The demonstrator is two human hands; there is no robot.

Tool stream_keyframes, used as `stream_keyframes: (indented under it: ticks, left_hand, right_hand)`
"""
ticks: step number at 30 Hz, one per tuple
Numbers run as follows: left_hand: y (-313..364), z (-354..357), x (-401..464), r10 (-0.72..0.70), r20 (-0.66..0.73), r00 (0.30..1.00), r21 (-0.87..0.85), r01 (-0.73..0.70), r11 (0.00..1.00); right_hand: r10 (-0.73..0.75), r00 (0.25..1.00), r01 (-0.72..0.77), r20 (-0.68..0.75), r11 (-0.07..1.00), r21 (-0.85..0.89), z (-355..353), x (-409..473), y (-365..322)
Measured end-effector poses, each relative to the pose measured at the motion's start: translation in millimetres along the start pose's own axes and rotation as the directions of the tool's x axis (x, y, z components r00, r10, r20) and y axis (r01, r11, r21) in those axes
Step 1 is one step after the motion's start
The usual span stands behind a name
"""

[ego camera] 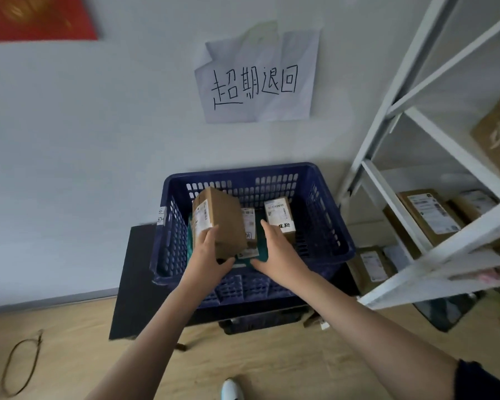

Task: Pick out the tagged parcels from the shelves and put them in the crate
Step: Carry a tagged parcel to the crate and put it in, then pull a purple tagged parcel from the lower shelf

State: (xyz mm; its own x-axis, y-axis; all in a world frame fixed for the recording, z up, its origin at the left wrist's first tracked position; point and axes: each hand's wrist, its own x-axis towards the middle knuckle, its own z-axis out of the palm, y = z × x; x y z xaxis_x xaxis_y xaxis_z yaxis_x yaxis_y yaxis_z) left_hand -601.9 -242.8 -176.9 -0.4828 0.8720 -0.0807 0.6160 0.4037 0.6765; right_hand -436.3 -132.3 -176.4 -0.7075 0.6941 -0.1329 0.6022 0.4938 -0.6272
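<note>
Wood floor [70, 342] fills the bottom of the frame. At centre, the left hand [211, 252] grips a box [218, 223] tilted over the crate [324, 226]; the right hand [277, 249] hovers beside it, fingers straight, holding nothing. Lowering it flat beside what look like two parcels [279, 216] would avoid a drop. Shelves [416, 197] stand right.

The crate [324, 226] stood against the wall, below a paper sign [257, 79], with the shelves [433, 215] to its right. Inside it, a small parcel [280, 217] stood at the back right and another [248, 223] just left of it. The left hand [211, 252] held a parcel [217, 220] tilted over the crate's left half; the right hand [277, 252] reached in beside it. More parcels [430, 215] lay on the shelves.
</note>
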Motion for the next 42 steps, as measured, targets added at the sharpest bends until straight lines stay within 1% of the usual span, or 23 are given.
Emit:
stream_keyframes:
  ticks: [2,6,9,12,16,20,23,26,28,32,35,39,40,42]
  left_hand:
    - [11,5,-16,-0.008,-0.025,1.0,-0.013,0.008,1.0]
    - [24,18,-41,0.038,-0.04,0.998,0.003,-0.038,0.999]
    - [31,28,-55,0.009,-0.025,1.0,0.003,-0.009,1.0]
    - [41,37,-66,0.027,0.021,0.999,0.027,-0.027,0.999]
    - [57,38,-62,0.11,0.075,0.991,0.085,-0.116,0.99]
    - [74,39,-46,0.168,0.169,0.971,0.145,-0.193,0.97]
    - [94,51,-36,0.251,0.248,0.936,0.149,-0.293,0.944]
    - [121,75,-29,0.351,0.324,0.879,0.148,-0.413,0.899]
    - [142,94,-31,0.401,0.361,0.842,0.12,-0.468,0.876]
    - [191,137,-49,0.496,0.417,0.762,0.065,-0.569,0.82]
    - [227,173,-68,0.54,0.432,0.723,0.086,-0.629,0.773]
    - [272,220,-89,0.574,0.461,0.677,0.076,-0.674,0.735]
    - [283,232,-94,0.578,0.459,0.675,0.072,-0.677,0.733]
    - [307,256,-107,0.564,0.446,0.694,0.079,-0.659,0.748]
  right_hand:
    - [-0.013,1.0,0.013,-0.01,1.0,0.003,-6,-13,0]
    - [-0.053,0.996,0.053,-0.067,0.999,-0.002,-14,-35,5]
    - [-0.062,0.995,0.061,-0.084,0.998,-0.01,-17,-51,12]
    - [-0.075,0.991,0.071,-0.115,0.997,-0.037,-20,-68,20]
    - [-0.073,0.984,0.062,-0.164,0.995,-0.076,-41,-88,29]
    - [0.009,0.972,-0.029,-0.233,0.996,-0.084,-68,-108,43]
    - [0.111,0.953,-0.14,-0.282,0.987,-0.085,-85,-130,58]
    - [0.226,0.919,-0.249,-0.323,0.968,-0.031,-99,-159,82]
    - [0.3,0.886,-0.328,-0.353,0.944,-0.021,-108,-183,100]
    - [0.382,0.818,-0.433,-0.43,0.901,-0.024,-129,-238,144]
    - [0.424,0.786,-0.469,-0.451,0.883,0.014,-147,-282,182]
    - [0.422,0.777,-0.493,-0.467,0.869,-0.035,-174,-337,235]
    - [0.421,0.778,-0.491,-0.467,0.87,-0.034,-182,-349,249]
    - [0.416,0.783,-0.481,-0.462,0.876,-0.027,-198,-373,278]
